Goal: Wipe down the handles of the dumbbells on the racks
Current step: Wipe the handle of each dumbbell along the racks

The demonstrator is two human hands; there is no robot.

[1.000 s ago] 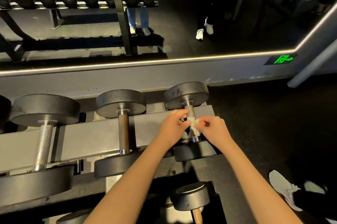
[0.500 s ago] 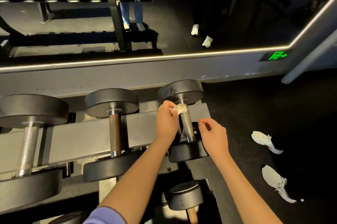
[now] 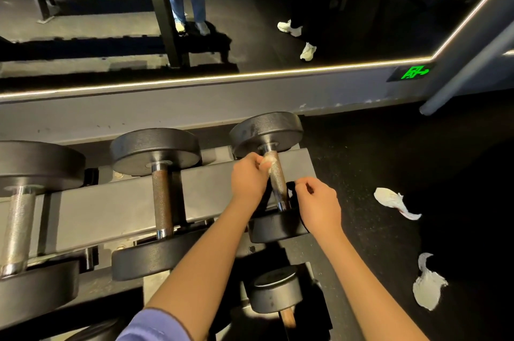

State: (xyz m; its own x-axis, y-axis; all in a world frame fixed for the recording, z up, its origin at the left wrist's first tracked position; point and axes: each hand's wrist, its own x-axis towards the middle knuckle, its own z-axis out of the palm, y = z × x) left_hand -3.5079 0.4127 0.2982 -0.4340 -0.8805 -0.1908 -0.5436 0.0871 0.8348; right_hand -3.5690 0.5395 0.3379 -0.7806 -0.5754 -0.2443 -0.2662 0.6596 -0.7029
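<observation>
Three black dumbbells lie across the grey rack (image 3: 111,201). The rightmost dumbbell (image 3: 267,129) has a knurled steel handle (image 3: 279,182). My left hand (image 3: 249,176) pinches a small white wipe (image 3: 268,161) against the top of that handle, just under the far weight. My right hand (image 3: 318,204) hovers beside the handle's lower end, fingers curled, holding nothing. The middle dumbbell (image 3: 161,196) and the left dumbbell (image 3: 19,218) sit untouched.
A smaller dumbbell (image 3: 274,292) sits on the lower tier below my arms. Two crumpled white wipes (image 3: 395,201) (image 3: 428,285) lie on the dark floor to the right. A wall mirror (image 3: 250,21) behind the rack reflects another rack and people's legs.
My left hand slid the wipe from the handle's middle up to its far end. My right hand let go of the wipe and drew back to the right.
</observation>
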